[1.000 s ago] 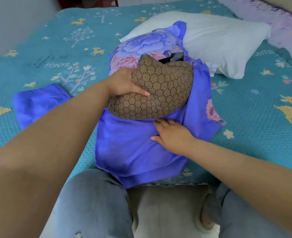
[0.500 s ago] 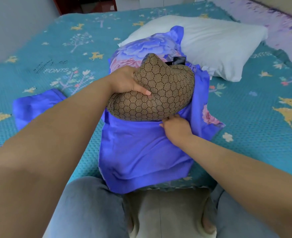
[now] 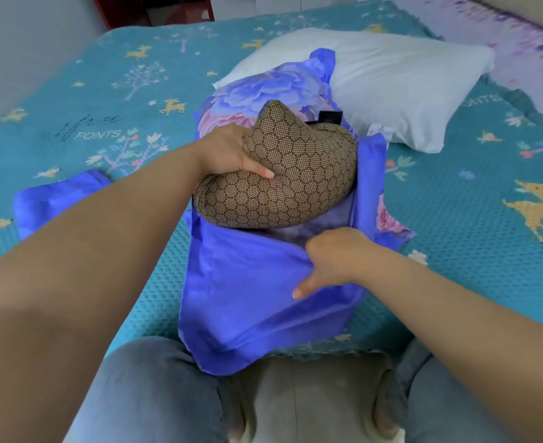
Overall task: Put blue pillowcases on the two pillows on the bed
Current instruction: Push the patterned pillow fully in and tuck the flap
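A brown pillow with a honeycomb pattern (image 3: 299, 177) is bunched up in the middle of the bed, and my left hand (image 3: 232, 151) grips its left side. Under it lies a blue pillowcase with pink and purple flowers (image 3: 257, 302). My right hand (image 3: 334, 260) pinches the top layer of the pillowcase at its mouth and holds it lifted, so the lower edge of the pillow sits in the opening. A white bare pillow (image 3: 401, 87) rests behind. A second blue pillowcase (image 3: 49, 199) lies flat at the left.
The bed has a teal cover with deer and trees (image 3: 475, 225). A purple floral blanket (image 3: 526, 49) runs along the far right. My knees in grey jeans (image 3: 155, 391) press against the bed's near edge. A grey wall (image 3: 24, 43) stands at the left.
My right hand moved from lying flat on the pillowcase to pinching its top layer and lifting it, which opened the mouth under the brown pillow. My left hand kept its hold on the pillow.
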`<state>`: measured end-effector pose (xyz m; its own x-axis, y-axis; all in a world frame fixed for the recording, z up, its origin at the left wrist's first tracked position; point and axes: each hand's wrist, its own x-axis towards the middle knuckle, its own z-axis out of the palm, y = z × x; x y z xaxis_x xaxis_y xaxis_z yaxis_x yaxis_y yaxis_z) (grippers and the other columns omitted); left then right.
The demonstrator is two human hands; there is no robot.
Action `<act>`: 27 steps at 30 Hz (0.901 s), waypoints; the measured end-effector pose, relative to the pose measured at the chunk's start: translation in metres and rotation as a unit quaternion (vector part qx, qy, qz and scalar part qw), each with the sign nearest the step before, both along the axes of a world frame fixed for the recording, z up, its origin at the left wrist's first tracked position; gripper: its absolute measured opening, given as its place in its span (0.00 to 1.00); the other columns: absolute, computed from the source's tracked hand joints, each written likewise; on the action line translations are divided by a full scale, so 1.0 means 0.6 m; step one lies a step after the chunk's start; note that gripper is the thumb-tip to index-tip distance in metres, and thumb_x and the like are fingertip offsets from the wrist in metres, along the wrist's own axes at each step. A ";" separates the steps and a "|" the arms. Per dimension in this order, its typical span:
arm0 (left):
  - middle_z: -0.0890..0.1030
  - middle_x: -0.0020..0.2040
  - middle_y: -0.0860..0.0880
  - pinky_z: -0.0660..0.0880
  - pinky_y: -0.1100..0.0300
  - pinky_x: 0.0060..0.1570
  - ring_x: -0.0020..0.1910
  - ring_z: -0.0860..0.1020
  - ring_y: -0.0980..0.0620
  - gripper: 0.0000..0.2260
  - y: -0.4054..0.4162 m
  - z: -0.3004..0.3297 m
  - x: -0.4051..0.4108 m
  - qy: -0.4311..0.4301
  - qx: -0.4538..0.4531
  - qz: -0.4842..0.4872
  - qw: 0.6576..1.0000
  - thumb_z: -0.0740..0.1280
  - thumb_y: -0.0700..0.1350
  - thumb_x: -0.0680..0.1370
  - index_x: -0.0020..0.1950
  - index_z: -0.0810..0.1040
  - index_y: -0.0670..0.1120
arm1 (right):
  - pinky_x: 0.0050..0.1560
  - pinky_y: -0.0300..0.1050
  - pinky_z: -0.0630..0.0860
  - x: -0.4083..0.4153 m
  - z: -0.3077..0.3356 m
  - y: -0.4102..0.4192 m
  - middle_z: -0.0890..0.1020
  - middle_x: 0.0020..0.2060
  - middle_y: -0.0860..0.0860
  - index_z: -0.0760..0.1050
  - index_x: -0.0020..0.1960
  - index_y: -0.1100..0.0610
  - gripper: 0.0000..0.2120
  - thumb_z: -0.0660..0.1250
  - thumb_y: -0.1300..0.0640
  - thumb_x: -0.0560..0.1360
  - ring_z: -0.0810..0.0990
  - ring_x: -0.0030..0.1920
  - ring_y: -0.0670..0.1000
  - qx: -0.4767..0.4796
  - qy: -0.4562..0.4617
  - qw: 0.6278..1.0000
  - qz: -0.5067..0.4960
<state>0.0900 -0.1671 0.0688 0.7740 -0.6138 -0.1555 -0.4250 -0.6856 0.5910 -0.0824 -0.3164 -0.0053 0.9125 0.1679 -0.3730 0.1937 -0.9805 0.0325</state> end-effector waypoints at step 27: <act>0.78 0.61 0.48 0.69 0.58 0.62 0.61 0.74 0.46 0.36 -0.017 -0.005 -0.049 -0.105 0.096 -0.020 0.990 0.78 0.59 0.59 0.63 0.75 0.47 | 0.37 0.44 0.71 0.026 0.189 -0.005 0.78 0.35 0.52 0.76 0.43 0.59 0.12 0.65 0.49 0.74 0.76 0.40 0.56 0.009 -0.068 0.991 0.118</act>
